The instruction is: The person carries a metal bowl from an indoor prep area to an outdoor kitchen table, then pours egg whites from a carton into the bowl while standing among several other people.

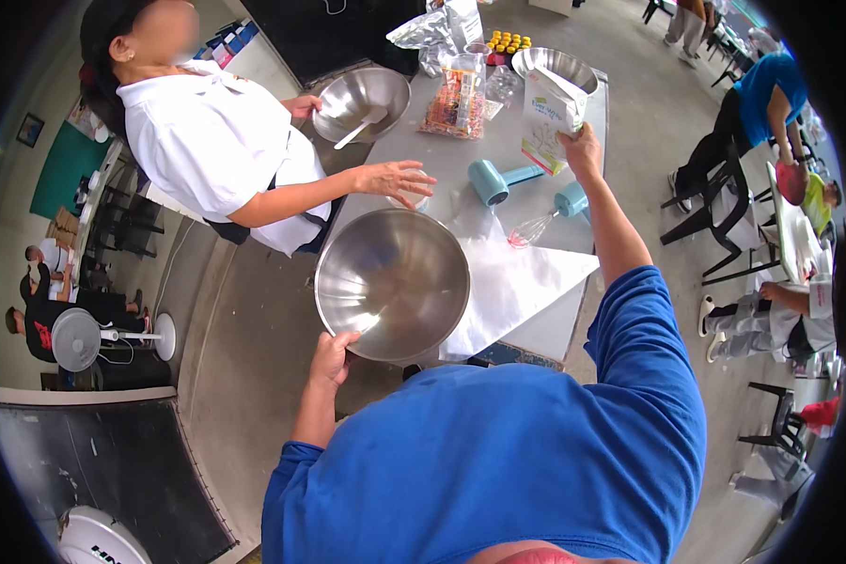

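My left hand [334,359] grips the near rim of a large stainless steel mixing bowl [395,282], which looks empty inside. My right hand [582,151] holds a carton of whipping cream [546,116] by its side at the table's right edge. Between the carton and the bowl lie a light-blue hand mixer part [490,182] and another light-blue piece [571,199] with a wire whisk [534,229]. A white plastic sheet or bag [515,289] spreads beside the bowl. Behind the bowl's far rim, a co-worker's hand [395,182] reaches over a small clear container [417,200].
The co-worker [204,141] holds a second steel bowl [345,92] with a white spatula [362,127]. Farther back on the grey table [402,151] are a bag of colored sprinkles [457,102], yellow-capped bottles [509,44] and another steel bowl [560,63]. Black chairs [719,204] stand right.
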Demonstrator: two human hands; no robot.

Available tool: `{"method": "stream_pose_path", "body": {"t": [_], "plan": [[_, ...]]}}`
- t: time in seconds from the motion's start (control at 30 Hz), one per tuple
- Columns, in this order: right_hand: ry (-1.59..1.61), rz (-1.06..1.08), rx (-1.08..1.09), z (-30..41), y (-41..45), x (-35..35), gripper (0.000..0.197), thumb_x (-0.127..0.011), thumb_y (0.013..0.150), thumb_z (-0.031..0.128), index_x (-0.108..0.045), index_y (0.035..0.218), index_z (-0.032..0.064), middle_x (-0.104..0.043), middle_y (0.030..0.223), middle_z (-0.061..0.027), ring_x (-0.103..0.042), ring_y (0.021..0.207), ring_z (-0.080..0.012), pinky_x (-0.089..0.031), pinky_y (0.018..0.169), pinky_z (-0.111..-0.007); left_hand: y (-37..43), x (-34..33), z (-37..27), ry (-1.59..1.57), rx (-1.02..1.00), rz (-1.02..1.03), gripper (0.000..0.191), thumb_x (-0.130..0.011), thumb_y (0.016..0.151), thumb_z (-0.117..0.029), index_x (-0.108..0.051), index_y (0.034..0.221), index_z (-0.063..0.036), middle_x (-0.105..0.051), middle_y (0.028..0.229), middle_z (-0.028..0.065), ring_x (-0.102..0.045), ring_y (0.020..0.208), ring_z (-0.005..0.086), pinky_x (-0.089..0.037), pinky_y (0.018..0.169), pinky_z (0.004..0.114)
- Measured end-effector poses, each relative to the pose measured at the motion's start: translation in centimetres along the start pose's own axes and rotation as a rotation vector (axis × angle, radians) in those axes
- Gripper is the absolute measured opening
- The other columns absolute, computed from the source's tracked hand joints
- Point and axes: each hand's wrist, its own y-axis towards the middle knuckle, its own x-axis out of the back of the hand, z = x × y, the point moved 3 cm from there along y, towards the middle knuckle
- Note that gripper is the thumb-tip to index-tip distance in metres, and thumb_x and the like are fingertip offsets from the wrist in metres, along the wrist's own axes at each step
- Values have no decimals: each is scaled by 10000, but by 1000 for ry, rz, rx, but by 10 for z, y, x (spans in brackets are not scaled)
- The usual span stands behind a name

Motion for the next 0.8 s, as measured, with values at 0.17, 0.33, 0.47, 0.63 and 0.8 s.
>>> {"method": "stream_pose_path", "body": {"t": [0.17,0.33,0.47,0.63,0.8], "plan": [[-63,-81,-93,-15,-13,27,395,-700,672,222,-548,987,37,-624,937,-151,-589,904,-304,-449,774,-372,0,9,1,-4,-6,2,257,-566,731,-34,-555,958,85,-601,880,127,-603,777,210,-517,695,359],[-63,-103,-110,-31,-24,47,391,-707,669,228,-553,970,32,-622,951,-155,-582,926,-309,-446,789,-370,6,20,10,-6,-31,30,267,-557,728,-32,-554,969,82,-598,888,123,-601,776,212,-522,687,362],[-34,-102,-151,-25,-36,55,380,-699,678,227,-548,962,25,-617,961,-160,-576,937,-313,-441,796,-374,3,21,8,-2,-2,30,281,-542,721,-24,-549,987,69,-597,895,113,-599,776,209,-513,701,353],[-27,-280,-197,-29,-38,61,377,-690,669,217,-538,949,15,-610,941,-170,-583,878,-306,-443,761,-375,8,18,0,-16,-90,86,303,-534,722,-24,-536,1015,57,-595,908,102,-593,794,197,-515,685,341],[93,-147,-160,-19,-39,45,403,-690,660,207,-541,986,21,-612,938,-160,-583,879,-300,-443,767,-371,4,26,-5,28,-83,111,342,-514,732,-18,-500,1069,37,-579,940,125,-596,814,235,-516,727,390]]}}
